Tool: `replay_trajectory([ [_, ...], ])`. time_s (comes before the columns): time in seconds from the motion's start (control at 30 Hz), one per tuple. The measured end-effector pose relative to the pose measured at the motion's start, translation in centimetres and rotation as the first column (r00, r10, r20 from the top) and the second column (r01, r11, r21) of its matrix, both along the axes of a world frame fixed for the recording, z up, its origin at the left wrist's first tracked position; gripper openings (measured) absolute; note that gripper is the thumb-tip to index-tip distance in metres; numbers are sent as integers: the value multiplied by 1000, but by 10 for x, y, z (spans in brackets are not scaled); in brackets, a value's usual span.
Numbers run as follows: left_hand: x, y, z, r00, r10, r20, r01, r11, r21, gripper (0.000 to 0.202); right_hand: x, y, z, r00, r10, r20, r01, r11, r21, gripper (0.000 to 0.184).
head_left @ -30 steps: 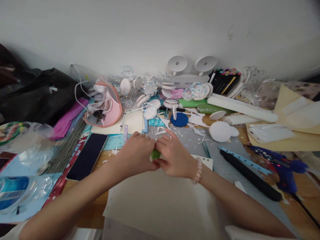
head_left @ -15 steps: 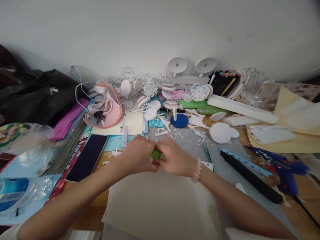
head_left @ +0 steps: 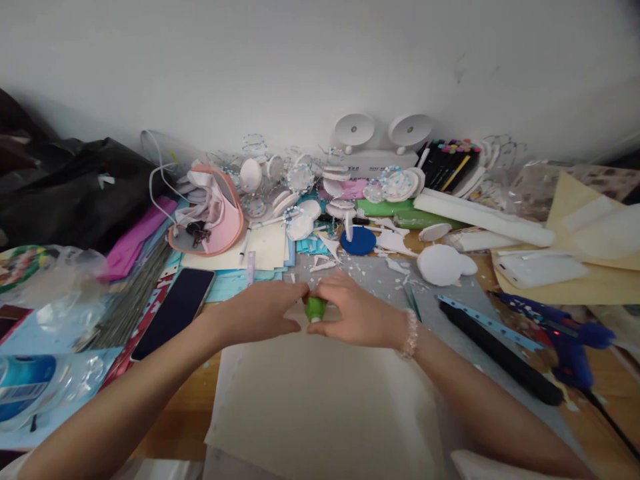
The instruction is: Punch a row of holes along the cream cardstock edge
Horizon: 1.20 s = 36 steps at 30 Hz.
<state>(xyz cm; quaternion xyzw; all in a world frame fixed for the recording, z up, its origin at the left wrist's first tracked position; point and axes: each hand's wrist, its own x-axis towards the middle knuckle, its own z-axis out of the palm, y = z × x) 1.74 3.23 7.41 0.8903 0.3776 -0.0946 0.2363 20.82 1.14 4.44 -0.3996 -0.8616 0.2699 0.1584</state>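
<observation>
My right hand (head_left: 360,311), with a pink beaded bracelet at its wrist, pinches a small green object with a whitish end (head_left: 315,309) between thumb and fingers. It looks like a little bottle or tube; its exact kind is unclear. Just left of it, my left hand (head_left: 257,311) has its thumb and fingers apart, the fingertips close to the green object's upper side. Whether they touch it I cannot tell. Below both hands lies a large cream sheet (head_left: 325,400) over the grey cutting mat (head_left: 450,320).
A phone (head_left: 175,313) and a pink visor (head_left: 227,223) lie left. White discs (head_left: 440,265), a blue disc (head_left: 359,241) and scraps stand at the back. Tweezers (head_left: 413,303), a black rod-like object (head_left: 500,353) and a blue glue gun (head_left: 563,330) are on the right.
My left hand has drawn slightly left and its thumb has come away from the right hand. More of the green object now shows, held in the right hand, which has shifted slightly right.
</observation>
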Motion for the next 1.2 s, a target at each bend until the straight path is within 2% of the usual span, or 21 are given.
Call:
replay_trajectory([
  [0.1,-3,0,-2,999,-20,-44,21,1000,23,27,6,3,5,997,-32,-69,28,998,-49,18],
  [0.23,-4,-2,-6,996,-46,-75,50,997,52,24,12,9,9,966,-160,-204,131,980,-149,16],
  [0.4,0,-4,-3,996,-58,-64,63,995,79,21,16,18,0,895,-335,-295,239,918,-317,35],
  [0.5,1,-5,-1,997,-67,-31,70,995,73,26,17,22,-10,833,-446,-326,283,852,-441,42],
  [0.63,0,-5,-4,996,-78,42,75,995,67,26,17,25,-14,769,-529,-359,266,775,-573,44],
  [0.73,-1,-5,-5,993,-77,90,71,995,63,26,16,25,-9,735,-561,-381,209,722,-660,42],
  [0.77,-1,-5,-4,993,-75,95,69,995,67,26,16,24,-6,737,-553,-389,190,721,-667,41],
  [0.83,0,-5,-2,994,-70,88,64,995,72,26,17,22,0,789,-473,-392,165,778,-607,38],
  [0.9,1,-6,0,996,-60,69,55,996,75,27,19,19,6,880,-319,-352,132,876,-464,30],
  [0.97,1,-6,1,998,-45,49,41,996,78,27,22,14,12,951,-144,-273,52,947,-318,23],
  [1.07,1,-7,2,999,-34,33,31,997,78,28,25,9,15,984,9,-177,-44,980,-193,25],
  [1.2,-1,-9,0,999,-40,25,38,996,83,30,24,9,10,989,2,-150,-25,988,-150,29],
])
